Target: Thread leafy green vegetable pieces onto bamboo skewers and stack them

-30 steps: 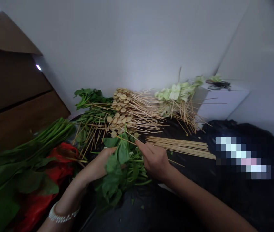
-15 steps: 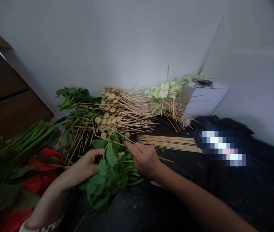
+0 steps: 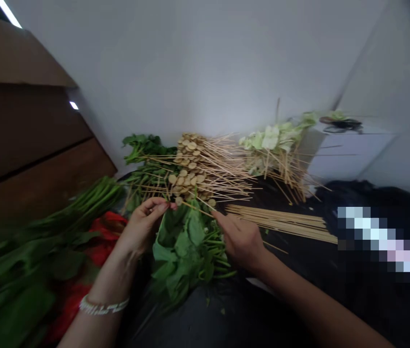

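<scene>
My left hand (image 3: 150,216) is closed in a pinch at the left end of a thin wooden skewer (image 3: 202,208). A broad green leaf (image 3: 166,234) hangs from its fingertips. My right hand (image 3: 243,237) grips the skewer's other end. A second pale stick also runs up-left from these fingers, with a leaf near its tip. Below and between both hands lies a bunch of leafy greens (image 3: 183,263), its cut stems pointing right under my right hand. Exactly where the skewer meets the leaf is too small to make out.
Skewered potato slices (image 3: 190,179) are piled against the wall, with skewered cabbage (image 3: 272,137) to their right. Bare skewers (image 3: 284,222) lie beside my right hand. More greens (image 3: 12,275) and a red bag (image 3: 106,232) are at left. Black plastic (image 3: 205,314) covers the surface.
The view has swung left, so everything appears further right. My left hand has moved up from beside the leaf bunch to the skewer's tip, now pinching a leaf. My right hand keeps its grip.
</scene>
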Demonstrator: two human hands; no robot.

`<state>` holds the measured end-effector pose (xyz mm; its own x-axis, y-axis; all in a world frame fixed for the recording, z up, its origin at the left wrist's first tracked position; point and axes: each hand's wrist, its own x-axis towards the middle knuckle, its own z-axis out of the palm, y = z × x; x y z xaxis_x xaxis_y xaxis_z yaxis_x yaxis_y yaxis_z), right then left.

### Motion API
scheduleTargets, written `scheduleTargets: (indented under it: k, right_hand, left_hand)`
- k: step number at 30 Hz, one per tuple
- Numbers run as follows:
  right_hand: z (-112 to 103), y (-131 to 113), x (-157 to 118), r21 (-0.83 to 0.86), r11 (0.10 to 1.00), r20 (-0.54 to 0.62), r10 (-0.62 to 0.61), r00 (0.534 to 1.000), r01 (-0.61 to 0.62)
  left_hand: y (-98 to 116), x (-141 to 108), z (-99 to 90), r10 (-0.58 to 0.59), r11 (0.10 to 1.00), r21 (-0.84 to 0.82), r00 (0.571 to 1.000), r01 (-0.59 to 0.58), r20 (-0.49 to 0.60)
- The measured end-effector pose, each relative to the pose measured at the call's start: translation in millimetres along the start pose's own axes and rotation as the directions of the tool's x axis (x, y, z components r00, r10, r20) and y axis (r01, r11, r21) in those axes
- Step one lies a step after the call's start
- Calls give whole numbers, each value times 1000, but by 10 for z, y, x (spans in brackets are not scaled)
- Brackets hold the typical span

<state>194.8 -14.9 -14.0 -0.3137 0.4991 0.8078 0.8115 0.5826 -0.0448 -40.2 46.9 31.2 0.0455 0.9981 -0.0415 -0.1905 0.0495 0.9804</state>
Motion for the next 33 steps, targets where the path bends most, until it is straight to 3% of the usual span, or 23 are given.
scheduleTargets:
  k: [3, 12, 24, 33]
  right_hand:
    - [11, 3, -12, 6, 1000, 1, 1, 1000, -1]
    - [41, -1, -47, -34, 999, 29, -19, 999, 20]
    - [61, 9, -78, -33, 999, 67, -14, 998, 16]
    - [76, 2, -88, -50, 999, 78, -8, 997, 12]
  left_hand:
    - [8, -15, 5, -41, 986, -158, 999, 46, 35]
    - [16, -63, 14, -78, 972, -211, 991, 99, 108]
    - [-29, 5, -23, -81, 994, -76, 996, 83, 30]
    - [-12, -24, -15, -76, 996, -37, 996, 77, 38]
